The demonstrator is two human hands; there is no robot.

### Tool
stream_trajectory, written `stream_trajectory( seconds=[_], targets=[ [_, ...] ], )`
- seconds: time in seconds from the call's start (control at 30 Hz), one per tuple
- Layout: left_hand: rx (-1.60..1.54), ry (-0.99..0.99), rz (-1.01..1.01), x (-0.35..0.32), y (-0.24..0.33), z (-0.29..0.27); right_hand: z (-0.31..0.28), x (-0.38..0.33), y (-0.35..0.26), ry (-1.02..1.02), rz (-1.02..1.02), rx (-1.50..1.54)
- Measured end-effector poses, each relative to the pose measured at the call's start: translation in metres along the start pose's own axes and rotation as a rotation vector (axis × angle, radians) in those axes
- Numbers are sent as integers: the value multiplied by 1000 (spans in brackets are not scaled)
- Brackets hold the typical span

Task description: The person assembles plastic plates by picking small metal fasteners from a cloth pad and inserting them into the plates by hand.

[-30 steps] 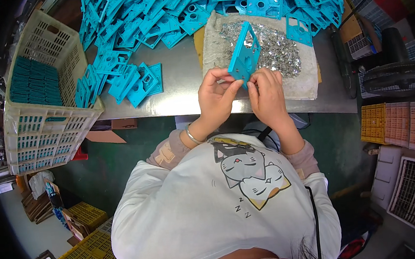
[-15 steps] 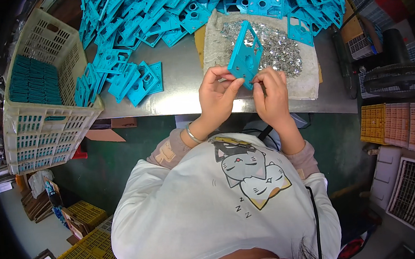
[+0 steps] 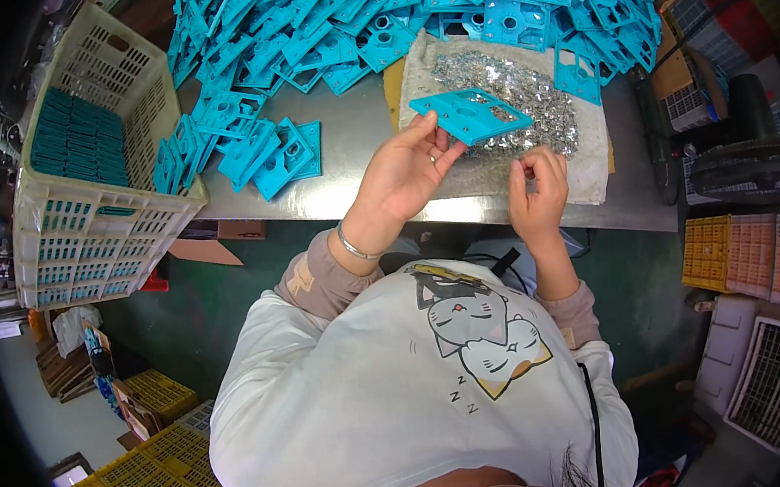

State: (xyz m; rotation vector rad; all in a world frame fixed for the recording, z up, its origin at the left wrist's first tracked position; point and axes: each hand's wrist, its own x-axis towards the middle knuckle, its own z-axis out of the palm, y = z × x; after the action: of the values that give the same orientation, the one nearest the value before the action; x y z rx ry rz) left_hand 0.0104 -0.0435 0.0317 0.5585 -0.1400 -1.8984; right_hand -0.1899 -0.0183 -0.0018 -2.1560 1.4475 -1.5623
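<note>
A: What does the left hand [image 3: 407,172] hold?

B: It holds a flat blue plate [image 3: 470,114] by the near edge, thumb on top and fingers closed under it. The plate goes out from the hand to the far right, and its long axis runs left to right, a little tilted, above the pile of small metal parts [image 3: 511,94].

A: And the right hand [image 3: 536,189]?

B: It is just to the right of the plate and lower, nearer to the body. Its fingers are pinched close together; I cannot tell if a small part is between them. It is at the near edge of the metal parts, which lie on a pale cloth [image 3: 587,166] on the desk [image 3: 354,145].

A: So which hand is nearer to the plate?

B: The left, it already grips it. The right hand is near, but apart.

A: What is farther out?

B: A big heap of blue plates [image 3: 407,10] at the back of the desk, and a white basket [image 3: 83,233] at the left.
</note>
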Motion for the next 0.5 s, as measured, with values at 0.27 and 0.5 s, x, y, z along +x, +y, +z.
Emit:
stream_trajectory(
  seconds=[0.27,0.5],
  targets=[
    [-178,13,-129,8,14,9,14,-17,21,-69,14,-76],
    [-217,-106,-109,12,18,6,23,-28,26,-108,-5,-84]
  ],
)
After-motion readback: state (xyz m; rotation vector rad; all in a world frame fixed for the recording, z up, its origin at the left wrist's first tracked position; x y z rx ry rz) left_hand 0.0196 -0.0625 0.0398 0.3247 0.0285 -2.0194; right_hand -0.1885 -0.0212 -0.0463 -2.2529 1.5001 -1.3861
